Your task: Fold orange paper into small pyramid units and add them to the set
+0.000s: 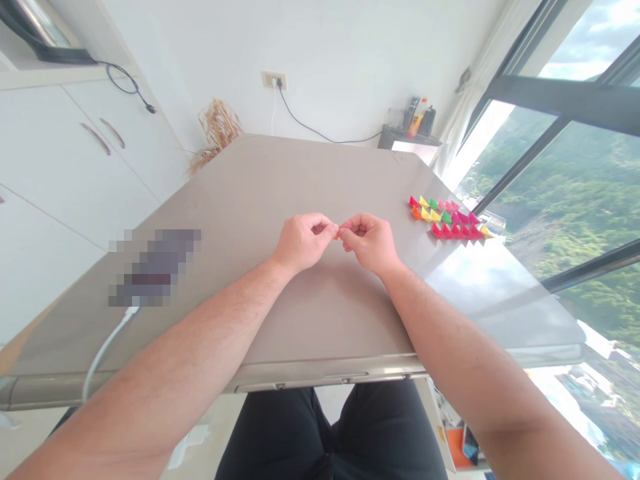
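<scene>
Over the middle of the table, my left hand [306, 241] and my right hand [367, 241] meet at the fingertips. Both pinch a tiny orange piece of paper [337, 235], mostly hidden behind the fingers. Off to the right, small folded paper boats [456, 231] stand in several short rows, coloured red, orange, yellow, green, pink and magenta. Neither hand touches those rows; my right hand is the nearer one.
On the left of the grey-brown table [320, 313] lies a pixelated dark object with a white cable [103, 353]. A window [550, 173] borders the right side. Behind stand dried stalks [220, 127] and a small cabinet [407, 143] with bottles.
</scene>
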Available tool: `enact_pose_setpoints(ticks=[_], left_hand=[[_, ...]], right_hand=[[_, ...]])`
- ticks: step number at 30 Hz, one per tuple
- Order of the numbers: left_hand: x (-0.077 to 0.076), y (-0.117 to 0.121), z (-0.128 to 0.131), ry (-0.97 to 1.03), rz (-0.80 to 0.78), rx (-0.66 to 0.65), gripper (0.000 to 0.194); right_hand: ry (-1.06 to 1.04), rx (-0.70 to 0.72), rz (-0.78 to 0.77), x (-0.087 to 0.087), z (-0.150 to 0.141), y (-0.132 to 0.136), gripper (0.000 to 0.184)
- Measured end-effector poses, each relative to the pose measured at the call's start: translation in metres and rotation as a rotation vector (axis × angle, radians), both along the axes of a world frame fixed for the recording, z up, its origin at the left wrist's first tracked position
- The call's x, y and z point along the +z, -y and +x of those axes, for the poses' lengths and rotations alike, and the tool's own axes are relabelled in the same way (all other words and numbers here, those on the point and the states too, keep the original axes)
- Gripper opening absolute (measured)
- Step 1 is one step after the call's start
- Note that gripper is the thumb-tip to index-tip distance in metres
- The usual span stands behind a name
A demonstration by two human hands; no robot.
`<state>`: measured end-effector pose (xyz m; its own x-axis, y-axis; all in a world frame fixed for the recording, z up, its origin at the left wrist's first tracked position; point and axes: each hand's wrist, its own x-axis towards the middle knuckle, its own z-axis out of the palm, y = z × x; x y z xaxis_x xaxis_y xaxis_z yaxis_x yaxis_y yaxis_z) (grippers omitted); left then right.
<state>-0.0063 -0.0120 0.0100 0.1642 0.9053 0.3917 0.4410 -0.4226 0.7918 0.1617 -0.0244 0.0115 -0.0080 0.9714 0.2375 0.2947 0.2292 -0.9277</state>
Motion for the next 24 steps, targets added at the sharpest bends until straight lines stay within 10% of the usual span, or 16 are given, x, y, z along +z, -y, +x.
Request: enact_pose_setpoints(ticks=[12,24], left_hand=[[-0.0025,-0.0040,-0.0025,0.095,-0.225,-0.041,0.023],[-0.0026,-0.0016,-0.0009,-0.156,0.004,0.067,0.021]], right_hand=[[-0.075,-0.020,-0.072,-0.0008,-0.0005,-0.0027,0.012],[0.104,-0.079,-0.063,-0.0017,-0.0028,-0.0012,0.016]])
